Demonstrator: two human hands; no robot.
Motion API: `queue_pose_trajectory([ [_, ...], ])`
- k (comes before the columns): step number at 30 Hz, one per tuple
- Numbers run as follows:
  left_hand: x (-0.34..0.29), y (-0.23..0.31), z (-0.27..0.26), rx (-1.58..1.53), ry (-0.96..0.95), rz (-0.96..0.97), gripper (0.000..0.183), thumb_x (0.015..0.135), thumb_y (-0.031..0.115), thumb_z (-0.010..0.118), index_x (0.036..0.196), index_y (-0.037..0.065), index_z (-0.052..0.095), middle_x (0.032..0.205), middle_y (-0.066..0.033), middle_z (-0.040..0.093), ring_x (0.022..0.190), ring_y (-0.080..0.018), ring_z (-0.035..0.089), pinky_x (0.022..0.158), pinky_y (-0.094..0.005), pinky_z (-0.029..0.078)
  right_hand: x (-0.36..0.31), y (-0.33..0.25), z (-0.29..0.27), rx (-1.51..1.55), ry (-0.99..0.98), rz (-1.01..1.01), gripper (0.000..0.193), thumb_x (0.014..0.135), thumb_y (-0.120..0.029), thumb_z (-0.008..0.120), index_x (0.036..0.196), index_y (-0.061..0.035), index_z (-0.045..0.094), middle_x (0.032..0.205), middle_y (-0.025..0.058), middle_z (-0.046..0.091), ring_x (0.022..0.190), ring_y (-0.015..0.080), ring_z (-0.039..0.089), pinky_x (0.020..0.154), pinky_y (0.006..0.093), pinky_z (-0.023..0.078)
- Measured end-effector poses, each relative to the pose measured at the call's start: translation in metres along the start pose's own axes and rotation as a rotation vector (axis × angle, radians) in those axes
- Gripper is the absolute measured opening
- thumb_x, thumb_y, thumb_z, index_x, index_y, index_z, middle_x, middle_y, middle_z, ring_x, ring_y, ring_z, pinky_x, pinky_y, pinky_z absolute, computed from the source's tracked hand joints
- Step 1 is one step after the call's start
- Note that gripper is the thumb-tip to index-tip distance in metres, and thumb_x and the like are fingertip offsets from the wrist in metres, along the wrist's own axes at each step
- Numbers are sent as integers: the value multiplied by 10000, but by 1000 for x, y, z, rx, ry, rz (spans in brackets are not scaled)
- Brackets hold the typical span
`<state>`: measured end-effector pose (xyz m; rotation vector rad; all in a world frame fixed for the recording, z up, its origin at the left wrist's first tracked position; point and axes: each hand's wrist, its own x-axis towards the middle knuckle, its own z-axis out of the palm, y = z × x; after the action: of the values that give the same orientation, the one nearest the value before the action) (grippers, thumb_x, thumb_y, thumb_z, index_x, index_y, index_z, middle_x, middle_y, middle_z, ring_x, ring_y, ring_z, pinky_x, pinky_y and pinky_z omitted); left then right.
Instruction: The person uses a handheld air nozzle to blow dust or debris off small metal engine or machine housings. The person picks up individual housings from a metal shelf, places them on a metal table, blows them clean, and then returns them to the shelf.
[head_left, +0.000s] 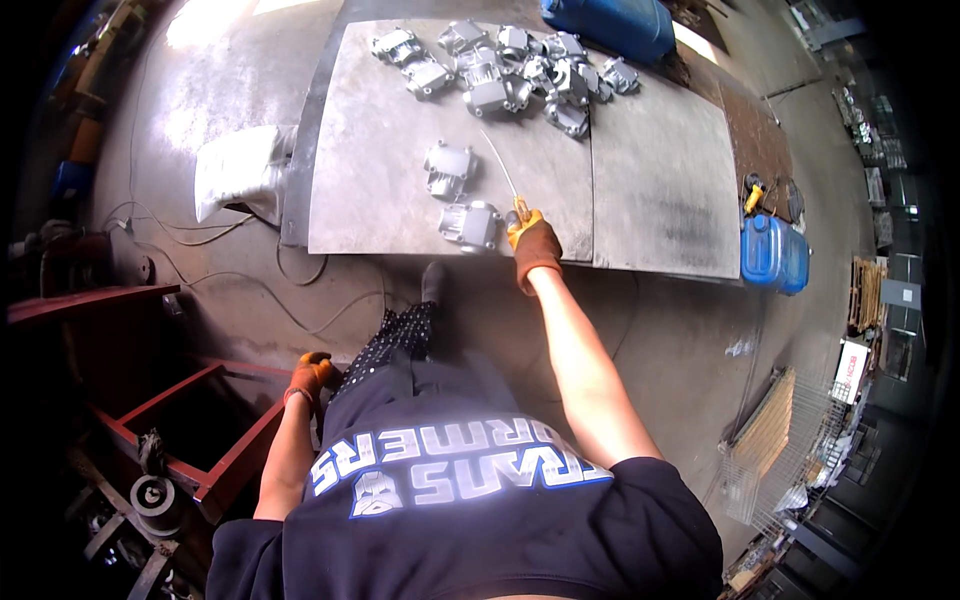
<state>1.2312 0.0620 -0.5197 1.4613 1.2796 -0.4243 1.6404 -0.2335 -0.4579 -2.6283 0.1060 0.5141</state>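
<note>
My right hand (533,240), in an orange and maroon work glove, is closed round the yellow handle of a long thin-shafted hand tool (505,172). Its slim shaft points away over the metal tabletop (375,150); a file or a screwdriver, I cannot tell which. Just left of that hand, near the table's front edge, lies a grey cast metal housing (469,226). A second housing (450,170) sits a little beyond it. Neither is touched. My left hand (313,374), gloved alike, hangs low beside my left thigh, fingers loosely bent and apart, with nothing seen in it.
Several more grey housings (487,95) are heaped at the table's far side. Behind them lies a blue drum (610,25). A blue canister (774,253) stands off the right end. A red metal frame (215,480) is low at left, and a cable (270,290) crosses the floor.
</note>
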Motion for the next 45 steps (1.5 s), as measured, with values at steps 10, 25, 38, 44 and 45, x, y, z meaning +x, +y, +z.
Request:
queue_pose_trajectory([
  [10, 26, -42, -12, 102, 35, -17, 276, 790, 98, 591, 1045, 11, 652, 927, -93, 692, 841, -187, 642, 770, -291, 503, 29, -37, 33, -235, -268, 11, 298, 868, -367, 555, 1072, -157, 613, 1035, 86, 677, 1005, 295, 633, 827, 415, 503],
  [25, 21, -11, 8, 195, 10, 59, 403, 796, 182, 601, 1186, 78, 605, 945, -139, 682, 869, -233, 646, 760, -336, 506, -76, 62, -16, -133, -127, -95, 363, 825, -413, 614, 1014, -104, 630, 944, 191, 663, 918, 393, 617, 774, 441, 500],
  [38, 64, 237, 151, 1311, -79, 786, 862, 707, 365, 733, 1445, 238, 304, 1385, -85, 451, 1286, -277, 410, 1058, -419, 313, -150, 100, -38, -6, -303, 195, 486, 826, -224, 663, 1258, -47, 527, 1080, 206, 640, 1003, 353, 614, 817, 390, 497],
  [44, 118, 292, 264, 1670, -251, 1111, 854, 805, 363, 631, 1499, 231, 151, 1548, -158, 143, 1439, -354, 69, 1155, -525, 6, -218, 167, -17, 372, -171, 313, 419, 818, -145, 656, 1197, -27, 523, 983, 224, 619, 903, 399, 597, 770, 414, 482],
  [45, 132, 293, 276, 1719, -243, 1142, 861, 800, 362, 633, 1500, 232, 149, 1547, -156, 151, 1437, -360, 76, 1151, -536, 4, -228, 171, -11, 442, -158, 327, 393, 817, -153, 657, 1167, -21, 536, 959, 222, 629, 892, 401, 605, 761, 420, 483],
])
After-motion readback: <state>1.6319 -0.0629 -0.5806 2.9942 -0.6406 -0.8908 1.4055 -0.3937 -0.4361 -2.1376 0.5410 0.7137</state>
